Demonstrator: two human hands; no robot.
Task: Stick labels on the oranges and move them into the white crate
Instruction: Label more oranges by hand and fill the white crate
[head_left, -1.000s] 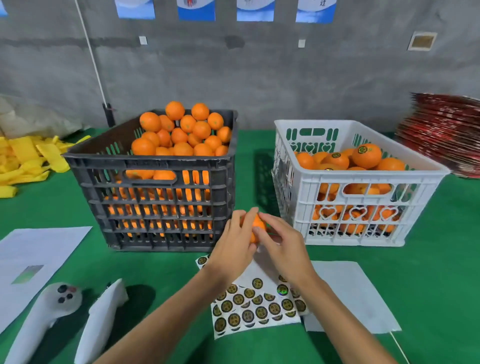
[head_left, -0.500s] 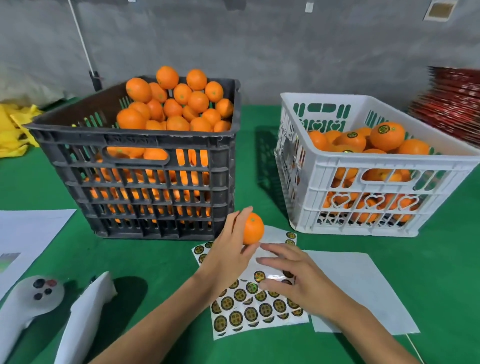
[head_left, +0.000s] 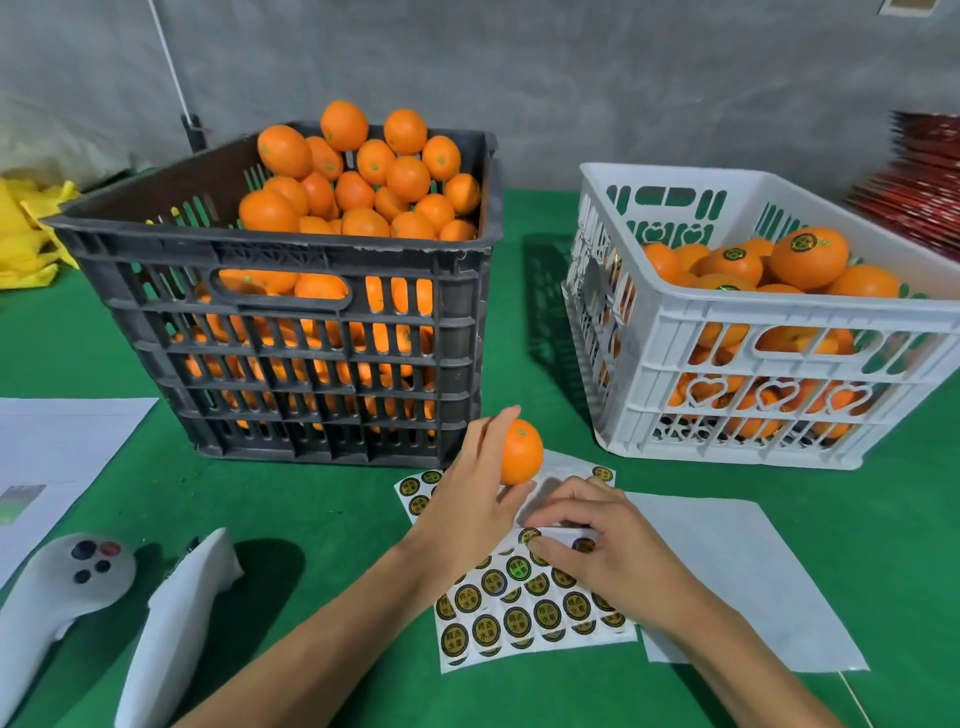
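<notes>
My left hand (head_left: 467, 499) holds one orange (head_left: 521, 453) upright just above the label sheet (head_left: 519, 613), in front of the black crate. My right hand (head_left: 597, 545) rests on the sheet, its fingertips pinching at a round gold-and-black label (head_left: 529, 535) near the sheet's top rows. The black crate (head_left: 291, 338) on the left is heaped with unlabelled oranges (head_left: 363, 176). To the right stands the white crate (head_left: 779, 312), which holds several oranges, some with labels showing (head_left: 808, 254).
Two white controllers (head_left: 67, 582) lie at the lower left on the green table (head_left: 909, 519). White paper sheets (head_left: 737, 577) lie under and right of the labels, another at far left. Yellow bags sit at the back left, red stacked items at the back right.
My right hand left the orange and dropped onto the label sheet. My left hand kept the orange and lifted it slightly clear. The view tilted down and closer.
</notes>
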